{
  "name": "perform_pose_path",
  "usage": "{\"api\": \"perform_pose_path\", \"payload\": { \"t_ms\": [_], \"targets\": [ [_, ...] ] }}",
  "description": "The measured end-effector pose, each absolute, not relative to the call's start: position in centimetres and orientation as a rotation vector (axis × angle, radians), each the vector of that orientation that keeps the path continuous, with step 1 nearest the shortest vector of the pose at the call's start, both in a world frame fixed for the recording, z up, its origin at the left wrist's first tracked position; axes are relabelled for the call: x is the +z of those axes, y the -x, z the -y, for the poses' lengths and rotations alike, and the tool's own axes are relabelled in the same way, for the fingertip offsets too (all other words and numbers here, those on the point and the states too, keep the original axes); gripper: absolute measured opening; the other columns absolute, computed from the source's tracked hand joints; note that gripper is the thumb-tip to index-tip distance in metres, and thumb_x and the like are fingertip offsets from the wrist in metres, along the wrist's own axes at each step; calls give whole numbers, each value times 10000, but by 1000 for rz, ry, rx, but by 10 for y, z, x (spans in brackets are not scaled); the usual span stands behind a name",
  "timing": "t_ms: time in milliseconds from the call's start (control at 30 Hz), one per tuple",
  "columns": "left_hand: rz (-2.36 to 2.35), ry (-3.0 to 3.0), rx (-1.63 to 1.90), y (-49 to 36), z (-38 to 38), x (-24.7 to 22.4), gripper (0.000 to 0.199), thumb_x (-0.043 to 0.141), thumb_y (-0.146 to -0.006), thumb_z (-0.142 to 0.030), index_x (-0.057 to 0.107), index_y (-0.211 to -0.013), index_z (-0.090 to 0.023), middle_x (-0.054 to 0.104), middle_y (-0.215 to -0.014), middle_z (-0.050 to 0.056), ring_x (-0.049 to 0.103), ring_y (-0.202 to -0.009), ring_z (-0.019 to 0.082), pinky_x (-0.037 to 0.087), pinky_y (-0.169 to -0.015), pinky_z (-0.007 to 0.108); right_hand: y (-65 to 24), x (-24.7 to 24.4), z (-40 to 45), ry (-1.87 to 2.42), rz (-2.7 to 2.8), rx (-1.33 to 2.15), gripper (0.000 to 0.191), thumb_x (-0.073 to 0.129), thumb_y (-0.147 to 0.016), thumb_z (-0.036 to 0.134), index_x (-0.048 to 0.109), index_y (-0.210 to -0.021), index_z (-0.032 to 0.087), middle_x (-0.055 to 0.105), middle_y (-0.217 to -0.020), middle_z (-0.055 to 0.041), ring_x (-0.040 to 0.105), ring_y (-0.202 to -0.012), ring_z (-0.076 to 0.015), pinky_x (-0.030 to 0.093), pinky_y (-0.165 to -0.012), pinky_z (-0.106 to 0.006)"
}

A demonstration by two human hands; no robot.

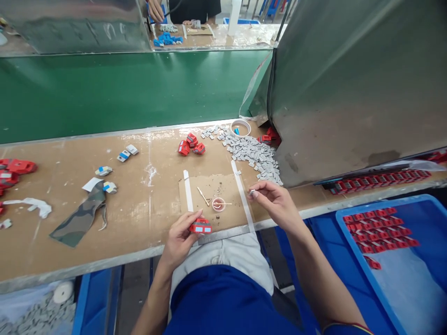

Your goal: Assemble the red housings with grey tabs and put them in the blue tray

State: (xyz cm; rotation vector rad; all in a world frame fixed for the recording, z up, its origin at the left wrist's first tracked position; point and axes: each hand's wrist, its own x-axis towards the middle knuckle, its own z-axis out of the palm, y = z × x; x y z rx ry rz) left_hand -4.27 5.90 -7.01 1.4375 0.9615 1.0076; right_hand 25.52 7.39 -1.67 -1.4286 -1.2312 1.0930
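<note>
Near the table's front edge, my left hand (pixel 179 237) grips a red toy vehicle part (pixel 200 226) with pale windows on its side. My right hand (pixel 274 202), off to the right, pinches a small grey piece (pixel 252 191) between thumb and fingertips. Between the hands lies a taped-down cardboard sheet (pixel 226 184). On it stands a small round cup (pixel 219 204) with a thin stick across it, beside a pale brush-like stick (pixel 203 196). Beyond my right hand spreads a heap of flat grey pieces (pixel 253 153).
Several red parts (pixel 191 145) sit behind the cardboard, near a tape roll (pixel 240 128). A camouflage cloth (pixel 82 216) lies left. At right are a metal panel (pixel 349 93) and a blue tray (pixel 387 288) with rows of red parts. A green conveyor belt (pixel 122 93) runs behind; a person sits beyond.
</note>
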Motion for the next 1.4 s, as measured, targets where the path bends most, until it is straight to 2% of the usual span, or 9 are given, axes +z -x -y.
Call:
{"api": "perform_pose_path", "payload": {
  "t_ms": [133, 433, 567, 667, 900, 1100, 1267, 1400],
  "targets": [
    [-923, -1436, 969, 42, -59, -68, 440, 741, -895, -182, 736, -1326, -271, 763, -1116, 107, 733, -993, 226, 611, -856, 330, -241, -15, -57, 1339, 1157, 1125, 344, 754, -910, 510, 757, -1119, 236, 708, -848, -20, 694, -729, -155, 605, -724, -313],
    [-790, -1409, 936, 43, -57, -71, 457, 743, -912, -200, 714, -1357, -296, 728, -1135, 118, 706, -1006, 223, 579, -860, 327, -214, -9, -28, 1296, 1051, 1288, 179, 815, -888, 407, 776, -897, 232, 771, -883, -57, 712, -744, -171, 608, -692, -295],
    [-782, -1395, 931, 44, -57, -73, 417, 769, -910, -277, 735, -1325, -296, 685, -1123, 109, 692, -980, 203, 572, -845, 312, -189, -7, -23, 1215, 1211, 1268, 205, 795, -902, 414, 756, -841, 223, 691, -919, -61, 675, -813, -171, 567, -684, -272],
    [-777, -1386, 927, 44, -56, -74, 408, 773, -911, -312, 740, -1318, -296, 672, -1082, 94, 676, -936, 187, 566, -817, 300, -171, -8, -26, 1184, 1318, 1277, 244, 734, -950, 427, 727, -839, 209, 649, -856, -44, 635, -774, -160, 527, -666, -266],
    [-791, -1378, 948, 43, -56, -72, 411, 785, -901, -348, 746, -1306, -288, 679, -1063, 90, 671, -941, 195, 556, -810, 295, -157, -17, -32, 1257, 1310, 1289, 224, 677, -972, 382, 667, -844, 197, 706, -793, -38, 641, -677, -158, 532, -629, -275],
    [-807, -1390, 938, 43, -56, -73, 403, 772, -907, -372, 752, -1292, -253, 683, -1085, 112, 675, -974, 224, 555, -830, 328, -160, -19, -33, 1229, 1402, 1166, 189, 601, -1015, 334, 752, -1014, 220, 718, -917, -69, 675, -817, -187, 552, -699, -301],
    [-829, -1386, 948, 43, -55, -74, 413, 778, -903, -332, 738, -1305, -247, 691, -1050, 93, 672, -935, 205, 549, -802, 298, -159, -14, -33, 1274, 1466, 1062, 158, 592, -1021, 251, 733, -957, 222, 709, -906, -53, 656, -790, -170, 535, -686, -282],
    [-852, -1346, 972, 42, -53, -76, 431, 790, -890, -297, 725, -1313, -246, 709, -1079, 89, 686, -967, 211, 557, -845, 309, -158, -12, -34, 1295, 1539, 974, 142, 596, -1009, 233, 678, -893, 221, 696, -856, -38, 644, -763, -169, 538, -680, -278]
  ]
}}
